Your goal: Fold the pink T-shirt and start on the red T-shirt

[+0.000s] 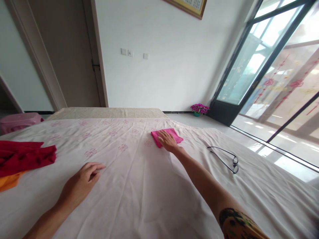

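Note:
A bright pink folded cloth [177,136] lies on the pale, flower-patterned sheet [134,186]. My right hand [167,140] rests flat on top of it, palm down, fingers stretched out and covering its middle. Nearer to me on the left, my left hand [82,182] is held just over or on the sheet; whether it touches cannot be made out. Its fingers point right, the thumb stands apart, and nothing is in it. Farther left lies a rumpled dark red cloth [25,157], with an orange cloth [11,181] partly under it.
Black-framed eyeglasses [234,161] lie with arms unfolded to the right of the pink cloth. Beyond the sheet are a beige-covered surface [109,113], a pink plastic stool [21,121] at left and a pot of purple flowers [199,109] by the glass door [236,76].

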`<state>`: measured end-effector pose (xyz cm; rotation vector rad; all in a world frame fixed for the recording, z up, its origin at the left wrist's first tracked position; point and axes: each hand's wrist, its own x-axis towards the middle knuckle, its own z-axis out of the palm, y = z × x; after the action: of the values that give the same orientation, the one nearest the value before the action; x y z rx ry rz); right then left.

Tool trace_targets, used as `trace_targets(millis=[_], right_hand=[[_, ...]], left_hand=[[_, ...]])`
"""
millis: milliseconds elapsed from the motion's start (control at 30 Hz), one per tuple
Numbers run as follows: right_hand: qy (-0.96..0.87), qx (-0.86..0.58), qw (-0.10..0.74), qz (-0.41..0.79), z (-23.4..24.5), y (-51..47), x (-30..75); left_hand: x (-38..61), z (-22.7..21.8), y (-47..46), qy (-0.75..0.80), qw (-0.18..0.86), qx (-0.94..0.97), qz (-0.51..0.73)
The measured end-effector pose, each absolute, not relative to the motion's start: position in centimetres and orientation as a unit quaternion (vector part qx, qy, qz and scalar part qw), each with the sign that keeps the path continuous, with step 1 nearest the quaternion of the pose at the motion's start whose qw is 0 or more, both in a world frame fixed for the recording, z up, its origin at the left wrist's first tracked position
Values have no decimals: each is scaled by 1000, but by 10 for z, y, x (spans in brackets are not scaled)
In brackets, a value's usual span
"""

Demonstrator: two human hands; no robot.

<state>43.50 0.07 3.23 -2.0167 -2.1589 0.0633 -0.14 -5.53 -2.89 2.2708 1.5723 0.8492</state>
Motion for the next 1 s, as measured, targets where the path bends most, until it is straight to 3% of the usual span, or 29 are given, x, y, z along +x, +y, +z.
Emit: trace_targets(millis=[67,233,433,500,633,833,1000], right_hand=[[-686,-719,114,-17,34,-6,450],[-638,-769,44,14,18,-14,476],[-627,-777,49,-6,18,-9,468],[-646,-754,88,-73,14,-8,459],[-714,-697,38,-50,-5,-10,443],[-692,-719,27,-65,-8,-31,421],[-745,-663,71,-26,-12,-82,394]], left_hand=[[-1,-28,-56,543,129,779,286],[0,-29,-57,544,141,776,287],[7,-16,-65,551,154,761,304],[10,-9,-68,551,161,757,311],[14,-2,-71,544,165,752,334],[-19,13,-67,600,80,700,378],[-122,63,-54,671,-37,629,391]])
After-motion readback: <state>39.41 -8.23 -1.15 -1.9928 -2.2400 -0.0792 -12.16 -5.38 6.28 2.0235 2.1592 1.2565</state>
